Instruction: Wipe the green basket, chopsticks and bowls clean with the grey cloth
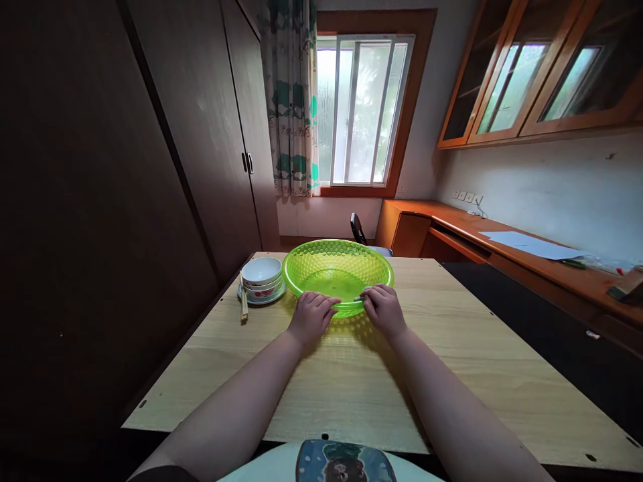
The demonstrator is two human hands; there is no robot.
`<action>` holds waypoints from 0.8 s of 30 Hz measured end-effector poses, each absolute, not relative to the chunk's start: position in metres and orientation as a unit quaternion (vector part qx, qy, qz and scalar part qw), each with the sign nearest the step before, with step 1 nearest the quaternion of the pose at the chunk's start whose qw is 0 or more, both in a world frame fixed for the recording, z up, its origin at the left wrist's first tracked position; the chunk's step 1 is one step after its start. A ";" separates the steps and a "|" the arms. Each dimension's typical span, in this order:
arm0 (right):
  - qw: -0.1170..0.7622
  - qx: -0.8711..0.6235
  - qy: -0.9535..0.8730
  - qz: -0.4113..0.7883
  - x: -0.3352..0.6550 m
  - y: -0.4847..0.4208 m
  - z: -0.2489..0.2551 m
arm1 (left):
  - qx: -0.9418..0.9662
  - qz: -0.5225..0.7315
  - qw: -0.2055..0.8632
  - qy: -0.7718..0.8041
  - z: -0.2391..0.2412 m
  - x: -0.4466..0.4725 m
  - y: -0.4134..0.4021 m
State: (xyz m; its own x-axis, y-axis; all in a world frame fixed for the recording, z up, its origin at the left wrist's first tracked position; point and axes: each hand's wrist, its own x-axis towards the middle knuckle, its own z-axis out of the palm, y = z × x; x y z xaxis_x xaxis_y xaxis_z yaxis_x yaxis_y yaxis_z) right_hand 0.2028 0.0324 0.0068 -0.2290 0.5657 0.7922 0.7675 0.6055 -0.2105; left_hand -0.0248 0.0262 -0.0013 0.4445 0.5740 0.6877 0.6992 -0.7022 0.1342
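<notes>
A translucent green plastic basin (pixel 337 268) stands on the light wooden table (pixel 452 375) in front of me. My left hand (pixel 311 317) rests on the table against the basin's near rim, its fingers curled closed over the edge. To its right, my right hand (pixel 384 309) is closed on the same near rim. Nothing shows inside the basin.
Left of the basin, a stack of white bowls (pixel 262 274) sits on a plate, with chopsticks (pixel 244 303) beside it. A dark wardrobe (pixel 151 167) lines the left side. A chair back (pixel 358 229) stands beyond the table, and an orange desk (pixel 502 248) with papers runs along the right.
</notes>
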 end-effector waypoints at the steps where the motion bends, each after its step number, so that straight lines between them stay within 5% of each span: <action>1: 0.459 -0.437 -0.766 -0.109 0.209 0.036 0.007 | -0.846 -0.370 0.083 -0.376 -0.001 -0.025 0.027; 24: 0.485 -0.468 -0.727 -0.128 0.222 0.045 0.006 | -0.841 -0.390 0.051 -0.372 -0.004 -0.037 0.032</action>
